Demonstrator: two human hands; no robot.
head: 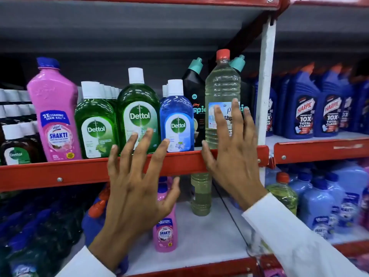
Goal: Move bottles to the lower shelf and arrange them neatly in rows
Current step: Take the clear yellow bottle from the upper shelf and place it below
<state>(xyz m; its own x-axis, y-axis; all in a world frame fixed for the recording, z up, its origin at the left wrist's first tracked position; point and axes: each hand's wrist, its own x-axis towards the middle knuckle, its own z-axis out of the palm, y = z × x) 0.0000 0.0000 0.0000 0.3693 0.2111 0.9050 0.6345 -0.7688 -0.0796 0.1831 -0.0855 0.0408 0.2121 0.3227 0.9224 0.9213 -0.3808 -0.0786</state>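
Note:
On the upper shelf point(60, 172) stand a pink Shakti bottle point(54, 112), two green Dettol bottles point(95, 124) point(138, 114), a blue Dettol bottle point(176, 118) and a tall clear bottle point(221, 90) with a red cap. My left hand point(135, 188) is raised in front of the green and blue Dettol bottles, fingers spread, holding nothing. My right hand point(233, 152) is spread in front of the clear bottle's label, not gripping it. On the lower shelf point(209, 240) stand a small pink Shakti bottle point(165, 232) and a yellowish clear bottle point(200, 196).
Black bottles with teal caps point(194, 92) stand behind the clear bottle. A white upright post point(266, 86) divides the bays. Blue Harpic bottles point(305, 116) fill the right bay; pale blue bottles point(319, 202) sit below them. Dark bottles point(40, 226) crowd the lower left.

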